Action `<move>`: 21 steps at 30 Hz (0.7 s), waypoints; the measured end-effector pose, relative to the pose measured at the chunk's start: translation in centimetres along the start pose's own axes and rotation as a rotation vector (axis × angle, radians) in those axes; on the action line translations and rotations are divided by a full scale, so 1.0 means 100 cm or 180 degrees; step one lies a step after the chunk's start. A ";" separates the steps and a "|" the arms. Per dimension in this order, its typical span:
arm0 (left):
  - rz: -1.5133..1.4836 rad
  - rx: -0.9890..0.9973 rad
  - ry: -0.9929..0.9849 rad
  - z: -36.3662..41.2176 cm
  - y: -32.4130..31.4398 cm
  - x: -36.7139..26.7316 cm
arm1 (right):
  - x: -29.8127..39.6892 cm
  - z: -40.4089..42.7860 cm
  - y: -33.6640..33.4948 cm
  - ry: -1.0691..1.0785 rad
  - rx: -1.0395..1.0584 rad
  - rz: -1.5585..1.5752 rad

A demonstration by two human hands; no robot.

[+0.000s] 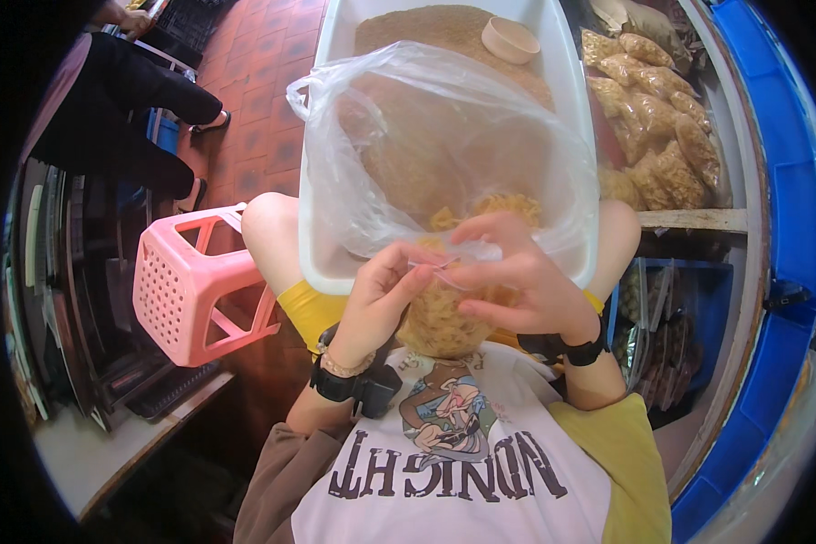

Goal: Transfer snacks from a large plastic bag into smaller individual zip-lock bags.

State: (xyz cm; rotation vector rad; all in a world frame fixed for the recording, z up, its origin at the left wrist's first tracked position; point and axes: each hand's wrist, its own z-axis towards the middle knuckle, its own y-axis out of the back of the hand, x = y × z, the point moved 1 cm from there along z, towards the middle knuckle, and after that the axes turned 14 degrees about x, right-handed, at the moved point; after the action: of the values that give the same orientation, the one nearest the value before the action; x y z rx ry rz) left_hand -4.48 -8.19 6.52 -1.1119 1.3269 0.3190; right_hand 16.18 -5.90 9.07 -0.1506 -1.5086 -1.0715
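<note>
My left hand (391, 282) pinches the gathered top of a small clear plastic bag (442, 319) between thumb and forefinger. The bag is filled with yellowish, curly dried food pieces and rests against my shirt. My right hand (510, 275) grips the same bag top from the other side, fingers bent close to my left fingertips. Just beyond my hands lies a large, wide-mouthed translucent plastic bag (449, 156) with some of the same yellow pieces (510, 205) near its lower end. It lies over a white plastic tub (313, 258) between my knees.
Brown granular material (421, 27) fills the tub's far part, with a beige bowl (511, 41) on it. A pink plastic stool (190, 285) lies tipped at left. Filled bags (659, 122) are heaped on the right shelf, above a blue crate (710, 306). A person (129, 102) stands at far left.
</note>
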 end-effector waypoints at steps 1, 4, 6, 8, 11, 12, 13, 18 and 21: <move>-0.0006 0.0007 0.0005 0.001 0.002 0.003 | -0.003 0.001 -0.001 0.0023 0.0112 -0.0038; 0.0262 -0.0048 -0.0048 0.004 0.006 0.004 | -0.005 0.006 -0.002 -0.0014 0.0333 -0.0044; -0.0004 -0.0147 -0.0001 0.004 0.004 -0.001 | -0.005 0.007 -0.001 -0.0066 0.0447 -0.0023; 0.0057 -0.0136 0.0054 0.001 0.003 -0.002 | -0.003 0.007 0.000 -0.0104 0.0404 -0.0071; 0.0505 -0.0082 -0.0031 -0.001 0.008 -0.001 | -0.003 0.006 -0.001 -0.0091 0.0354 -0.0119; 0.0867 -0.0035 -0.0112 -0.001 0.008 -0.004 | 0.000 0.006 0.000 -0.0046 0.0340 -0.0172; 0.1363 -0.0108 -0.0149 -0.003 0.007 -0.010 | 0.003 0.006 -0.001 -0.0019 0.0318 -0.0122; 0.2551 -0.0076 -0.0205 -0.008 0.012 -0.037 | 0.011 0.001 -0.011 -0.0026 0.0344 -0.0037; 0.2892 0.0125 -0.0204 -0.008 0.009 -0.049 | 0.018 0.002 -0.009 0.0015 0.0405 -0.0063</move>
State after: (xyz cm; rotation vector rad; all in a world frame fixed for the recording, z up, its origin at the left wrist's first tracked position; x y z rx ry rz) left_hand -7.07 -6.47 10.49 -0.3948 1.7089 0.9729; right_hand 14.98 -7.14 10.11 -0.0445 -1.5718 -0.9874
